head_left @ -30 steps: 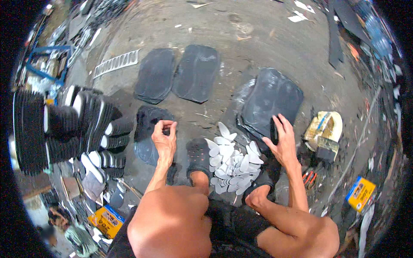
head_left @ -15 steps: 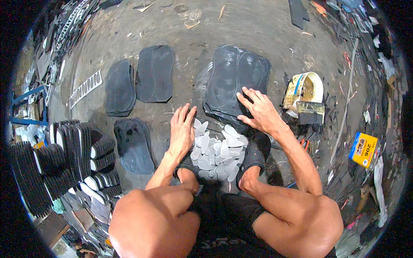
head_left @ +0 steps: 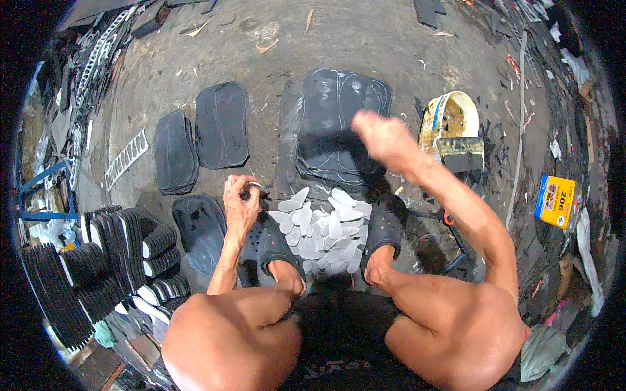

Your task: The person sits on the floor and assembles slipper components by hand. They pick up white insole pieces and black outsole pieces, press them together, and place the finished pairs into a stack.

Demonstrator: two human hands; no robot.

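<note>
My left hand (head_left: 240,203) is curled beside my left shoe, its fingers closed around a small dark object (head_left: 253,189) that I cannot make out. My right hand (head_left: 388,142), smeared by motion, is over the right side of a stack of black sheets (head_left: 326,104) with pale sole outlines drawn on them. Whether its fingers hold anything does not show. Between my dark clogs lies a heap of small white teardrop-shaped pieces (head_left: 326,234).
At left lie more outlined black sheets (head_left: 222,124) and rows of black soles with white edges (head_left: 111,254). A cut white tub (head_left: 466,107) with brown residue and a dark flat piece across it stands at right. Beyond it is a yellow and blue box (head_left: 556,202).
My left hand has moved left and nearer, and its fingers have curled around the dark object. My right hand has shifted from open fingers at the stack's edge into a blur. The view has tilted slightly.
</note>
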